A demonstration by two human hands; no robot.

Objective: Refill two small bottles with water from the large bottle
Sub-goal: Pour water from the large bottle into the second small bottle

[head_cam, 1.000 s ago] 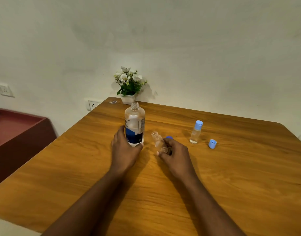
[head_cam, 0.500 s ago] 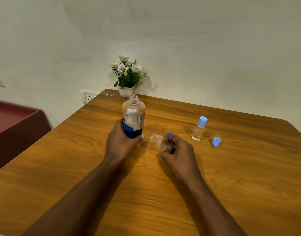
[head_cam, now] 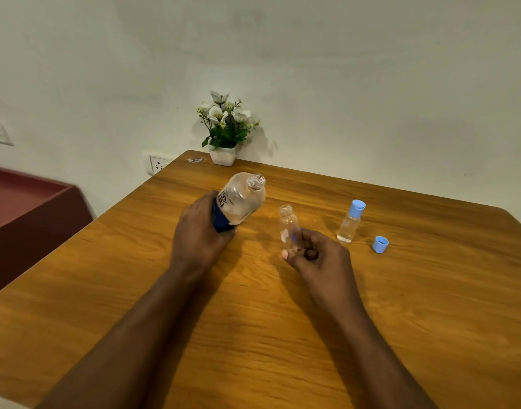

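Though one seems empty, hands [head_cam: 199, 231] [head_cam: 318, 255] grip two bottles [head_cam: 241, 199] [head_cam: 288, 225].

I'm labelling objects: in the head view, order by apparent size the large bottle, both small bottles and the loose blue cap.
1. large bottle
2. uncapped small bottle and capped small bottle: alike, not ranked
3. loose blue cap

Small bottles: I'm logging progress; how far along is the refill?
Done: the capped small bottle holds water. In hand: the left hand grips the large bottle, tilted toward the empty-looking open small bottle held by the right hand; no pour yet. Left: fill it, cap it, likely with the loose blue cap.
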